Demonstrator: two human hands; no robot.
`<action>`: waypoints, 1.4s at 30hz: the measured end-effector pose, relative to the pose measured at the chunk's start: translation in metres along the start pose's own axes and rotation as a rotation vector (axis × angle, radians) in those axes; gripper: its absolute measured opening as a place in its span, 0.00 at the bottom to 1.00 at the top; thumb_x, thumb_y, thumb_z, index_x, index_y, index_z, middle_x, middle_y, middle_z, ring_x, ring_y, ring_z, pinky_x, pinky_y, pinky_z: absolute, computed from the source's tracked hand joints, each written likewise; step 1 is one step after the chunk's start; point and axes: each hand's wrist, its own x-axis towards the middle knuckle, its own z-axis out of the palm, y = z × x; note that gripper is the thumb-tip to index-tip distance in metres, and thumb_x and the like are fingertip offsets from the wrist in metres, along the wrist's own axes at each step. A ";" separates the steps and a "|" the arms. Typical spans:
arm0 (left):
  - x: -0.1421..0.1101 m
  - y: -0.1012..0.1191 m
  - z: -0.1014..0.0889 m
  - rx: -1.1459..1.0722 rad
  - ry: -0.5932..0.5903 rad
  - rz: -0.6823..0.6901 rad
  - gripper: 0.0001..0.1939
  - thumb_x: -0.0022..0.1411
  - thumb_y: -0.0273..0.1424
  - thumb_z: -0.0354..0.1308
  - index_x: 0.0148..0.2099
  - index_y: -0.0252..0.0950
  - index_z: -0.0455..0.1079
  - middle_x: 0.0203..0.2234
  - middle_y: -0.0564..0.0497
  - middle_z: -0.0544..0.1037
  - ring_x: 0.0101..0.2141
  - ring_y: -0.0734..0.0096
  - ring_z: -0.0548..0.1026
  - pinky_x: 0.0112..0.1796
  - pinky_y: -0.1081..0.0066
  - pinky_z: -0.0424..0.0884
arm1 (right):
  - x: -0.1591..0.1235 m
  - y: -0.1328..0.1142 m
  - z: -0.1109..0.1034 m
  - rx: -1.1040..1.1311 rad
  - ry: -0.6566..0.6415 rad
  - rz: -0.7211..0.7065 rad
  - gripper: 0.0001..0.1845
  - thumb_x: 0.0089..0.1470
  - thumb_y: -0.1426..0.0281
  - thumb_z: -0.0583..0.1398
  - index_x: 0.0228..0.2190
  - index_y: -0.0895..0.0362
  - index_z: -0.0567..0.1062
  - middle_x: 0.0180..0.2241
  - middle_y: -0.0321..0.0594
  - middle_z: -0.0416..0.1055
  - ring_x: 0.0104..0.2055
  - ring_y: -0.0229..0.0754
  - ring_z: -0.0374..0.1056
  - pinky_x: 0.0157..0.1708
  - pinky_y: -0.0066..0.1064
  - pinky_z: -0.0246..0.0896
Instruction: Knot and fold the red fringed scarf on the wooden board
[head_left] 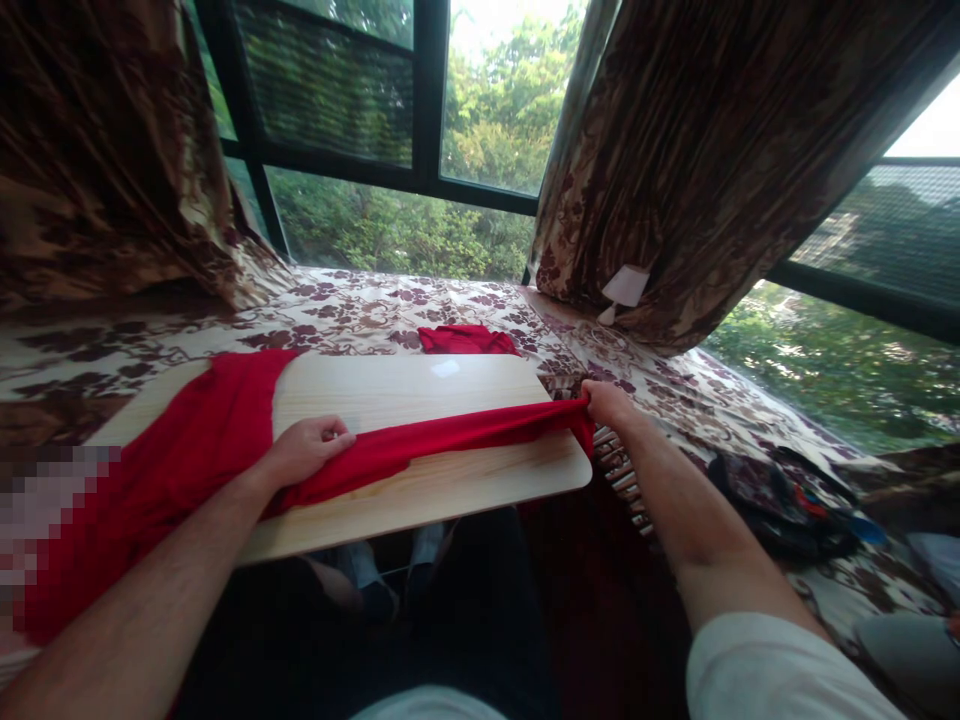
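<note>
Pale shirt [429, 704] at bottom edge, dark-clad lap just past it. Two bare forearms reach over one light wooden bench [480, 478].

Red cloth [465, 430] lies on the bench: bunched and wide at left, spilling over the near-left edge, then narrowing to a strip up to the right end. Left hand [304, 452]: fingers curled in, thumb and forefinger pinching the strip's edge; remaining fingertips hidden. Right hand [606, 402]: pressed together on the strip's far end, just off the bench's right edge, a short flap hanging below.

Why so, judged: grips set well apart look meant to pull the strip straight; bench backs it flat, and the bunched part's weight likely helps anchor the left side. The second red cloth [469, 339] sits just behind the bench, perhaps to leave the surface free; can't tell if folded or crumpled.

Counts: hands 2, both on the same cloth; red cloths 2, seemingly separate; bench 1, with 1 small white patch [445, 368] on top; lamp [627, 286] 1, by the right-hand curtain [675, 150]; curtains 2; dark bag [810, 515] 1, apparently, on the patterned cover [360, 300] at right. Socked feet under bench: 2 visible.
</note>
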 end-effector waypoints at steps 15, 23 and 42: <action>0.000 0.000 -0.001 -0.012 -0.005 -0.002 0.22 0.52 0.53 0.56 0.31 0.40 0.74 0.21 0.54 0.76 0.26 0.66 0.71 0.30 0.70 0.63 | -0.024 -0.016 0.037 -0.136 -0.127 -0.062 0.09 0.57 0.70 0.60 0.40 0.56 0.78 0.43 0.49 0.77 0.43 0.47 0.73 0.39 0.31 0.61; -0.001 0.002 -0.001 -0.024 0.004 -0.020 0.21 0.53 0.53 0.56 0.31 0.39 0.74 0.21 0.53 0.76 0.26 0.66 0.70 0.30 0.70 0.62 | -0.020 -0.092 0.019 0.229 0.014 -0.384 0.13 0.58 0.65 0.58 0.39 0.57 0.81 0.40 0.45 0.79 0.42 0.43 0.72 0.43 0.28 0.61; -0.003 0.001 0.002 -0.034 0.009 0.017 0.22 0.54 0.53 0.57 0.25 0.38 0.68 0.18 0.55 0.69 0.24 0.69 0.65 0.28 0.70 0.60 | 0.003 -0.259 -0.013 0.382 -0.738 -0.690 0.15 0.49 0.64 0.67 0.39 0.58 0.80 0.31 0.33 0.76 0.30 0.35 0.66 0.29 0.24 0.55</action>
